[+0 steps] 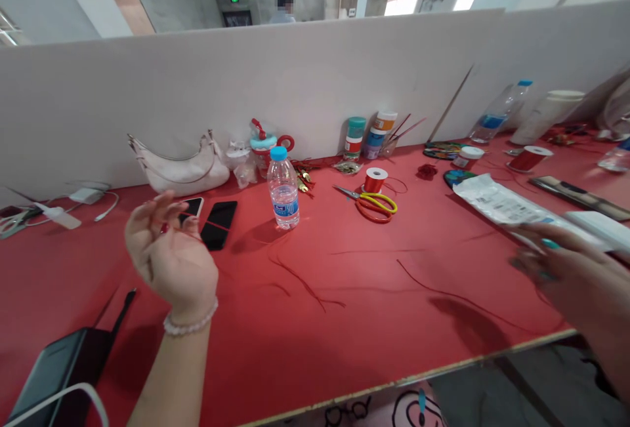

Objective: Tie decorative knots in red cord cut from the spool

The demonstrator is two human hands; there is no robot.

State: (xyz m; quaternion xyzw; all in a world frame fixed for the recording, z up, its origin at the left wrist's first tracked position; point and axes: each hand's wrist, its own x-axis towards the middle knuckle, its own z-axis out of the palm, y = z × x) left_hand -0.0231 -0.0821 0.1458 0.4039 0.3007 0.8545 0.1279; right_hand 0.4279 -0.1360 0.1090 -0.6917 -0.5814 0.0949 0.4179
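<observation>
My left hand point(172, 253) is raised over the left of the table, palm up, with curled fingers closed on a thin red cord point(224, 224). The cord crosses in front of a dark phone point(220, 222) and fades out to the right. At the right edge my right hand point(571, 260) is blurred, its fingers pinched together beside a white plastic package point(506, 201); what they hold is not clear. Below them a loose red cord point(443, 296) lies on the table. Cut red cord pieces point(305, 279) lie in the middle.
A water bottle point(284, 191) stands at centre. Scissors point(371, 203) lie by a red cord spool point(376, 180). A white handbag point(189, 168) and paint jars point(355, 138) line the partition point(305, 79). A black power bank point(63, 368) is front left. The table edge point(394, 378) is near.
</observation>
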